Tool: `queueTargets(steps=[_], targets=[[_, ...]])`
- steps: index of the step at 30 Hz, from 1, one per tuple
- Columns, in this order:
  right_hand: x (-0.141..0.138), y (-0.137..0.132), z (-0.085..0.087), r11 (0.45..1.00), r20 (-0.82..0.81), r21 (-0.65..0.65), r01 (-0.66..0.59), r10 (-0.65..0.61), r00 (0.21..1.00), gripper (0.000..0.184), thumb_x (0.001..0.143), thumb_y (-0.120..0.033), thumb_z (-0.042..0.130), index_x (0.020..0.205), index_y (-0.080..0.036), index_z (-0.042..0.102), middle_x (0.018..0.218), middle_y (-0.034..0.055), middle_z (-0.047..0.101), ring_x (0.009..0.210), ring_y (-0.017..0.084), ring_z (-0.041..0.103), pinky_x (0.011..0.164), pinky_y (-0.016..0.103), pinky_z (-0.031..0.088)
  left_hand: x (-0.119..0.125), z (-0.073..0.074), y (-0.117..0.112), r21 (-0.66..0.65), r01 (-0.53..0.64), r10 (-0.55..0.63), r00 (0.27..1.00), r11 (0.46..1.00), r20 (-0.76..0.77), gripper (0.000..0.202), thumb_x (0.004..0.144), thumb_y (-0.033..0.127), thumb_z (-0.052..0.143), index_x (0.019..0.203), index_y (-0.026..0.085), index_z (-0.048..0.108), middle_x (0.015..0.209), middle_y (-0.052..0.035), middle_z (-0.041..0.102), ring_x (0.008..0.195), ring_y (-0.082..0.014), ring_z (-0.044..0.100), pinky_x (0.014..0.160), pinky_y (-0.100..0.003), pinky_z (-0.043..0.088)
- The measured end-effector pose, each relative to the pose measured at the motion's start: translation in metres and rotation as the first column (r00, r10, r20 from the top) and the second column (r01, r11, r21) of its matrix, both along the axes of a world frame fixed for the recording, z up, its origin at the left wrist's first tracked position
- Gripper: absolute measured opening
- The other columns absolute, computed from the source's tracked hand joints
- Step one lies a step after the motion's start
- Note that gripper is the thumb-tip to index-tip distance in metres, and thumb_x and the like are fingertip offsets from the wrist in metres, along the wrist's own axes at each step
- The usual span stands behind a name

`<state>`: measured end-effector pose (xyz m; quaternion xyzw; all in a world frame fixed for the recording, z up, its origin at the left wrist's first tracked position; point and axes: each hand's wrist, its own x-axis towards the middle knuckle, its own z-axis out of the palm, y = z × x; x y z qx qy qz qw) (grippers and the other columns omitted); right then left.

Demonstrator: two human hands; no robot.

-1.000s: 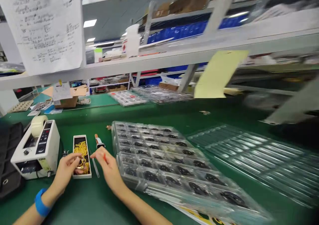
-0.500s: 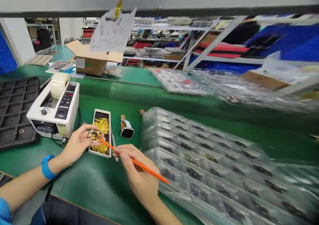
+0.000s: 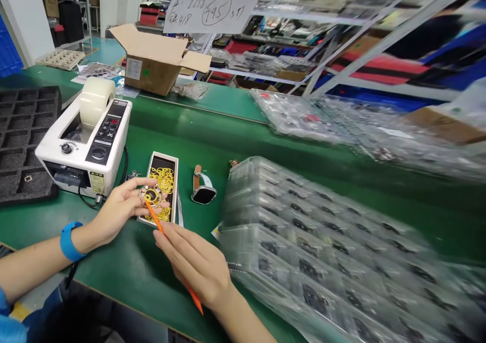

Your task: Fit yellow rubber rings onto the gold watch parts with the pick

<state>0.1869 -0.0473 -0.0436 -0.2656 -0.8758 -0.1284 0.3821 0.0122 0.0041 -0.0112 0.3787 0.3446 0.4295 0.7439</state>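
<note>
My left hand [image 3: 120, 209] pinches a small round part [image 3: 152, 196] with a yellow ring on it, just over a narrow box of yellow rings [image 3: 164, 181]. My right hand [image 3: 195, 262] grips a thin orange stick [image 3: 156, 222] like a pen, its tip touching the round part. A blue band [image 3: 68, 242] sits on my left wrist. A smartwatch with a brown strap [image 3: 203, 191] lies on the green table [image 3: 205, 140] to the right of the box.
A white tape dispenser [image 3: 85, 140] stands left of the box, a black foam tray [image 3: 23, 140] beyond it. Stacked clear blister trays with dark parts [image 3: 304, 231] fill the right. An open cardboard box [image 3: 154, 62] sits at the back, racks behind.
My view has dropped from the shelf to the table. My right hand picked up the orange stick and brought its tip to the round part held by my left hand.
</note>
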Motion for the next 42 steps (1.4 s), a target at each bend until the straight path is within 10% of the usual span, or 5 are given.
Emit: queueTargets(steps=[6,15,32,42], targets=[[0.000,-0.002,0.007,0.997,-0.044,-0.024,-0.078,0.077,0.996,0.022,0.086,-0.007,0.055,0.107,-0.010,0.063,0.089,0.0104,0.073,0.091,0.020,0.069,0.081,0.032,0.060,-0.002,-0.003,0.003,-0.035,0.010,-0.008,0.998,0.999,0.057,0.031,0.080,0.015,0.056,0.111,0.015,0.062,0.084,-0.0053,0.071,0.090,-0.0223,0.070,0.096,-0.042,0.047],[-0.006,0.001,0.005,0.977,-0.461,-0.180,0.113,-0.185,0.868,0.027,0.082,-0.002,0.060,0.101,-0.020,0.066,0.081,0.0057,0.072,0.071,0.017,0.069,0.063,0.029,0.059,0.001,-0.005,-0.004,0.012,0.087,-0.087,0.996,0.996,0.005,0.037,0.075,0.011,0.065,0.111,0.018,0.064,0.086,0.0003,0.069,0.080,-0.0148,0.069,0.091,-0.036,0.053],[-0.013,0.000,0.004,0.966,-0.534,-0.228,0.126,-0.232,0.813,0.027,0.081,-0.002,0.060,0.098,-0.021,0.069,0.079,0.0042,0.073,0.067,0.017,0.069,0.061,0.029,0.059,0.004,-0.016,-0.008,0.032,0.100,-0.101,0.994,0.995,0.032,0.042,0.077,0.020,0.070,0.118,0.019,0.061,0.092,-0.0039,0.070,0.087,-0.0167,0.068,0.092,-0.035,0.051],[-0.011,0.005,-0.001,0.994,-0.307,-0.020,0.105,-0.106,0.946,0.035,0.081,0.001,0.059,0.113,-0.012,0.062,0.085,0.0108,0.072,0.085,0.020,0.070,0.073,0.031,0.061,0.005,-0.016,-0.007,0.015,0.103,-0.104,0.992,0.995,0.066,0.041,0.077,0.019,0.069,0.117,0.020,0.062,0.093,-0.0038,0.070,0.090,-0.0180,0.066,0.090,-0.035,0.051]])
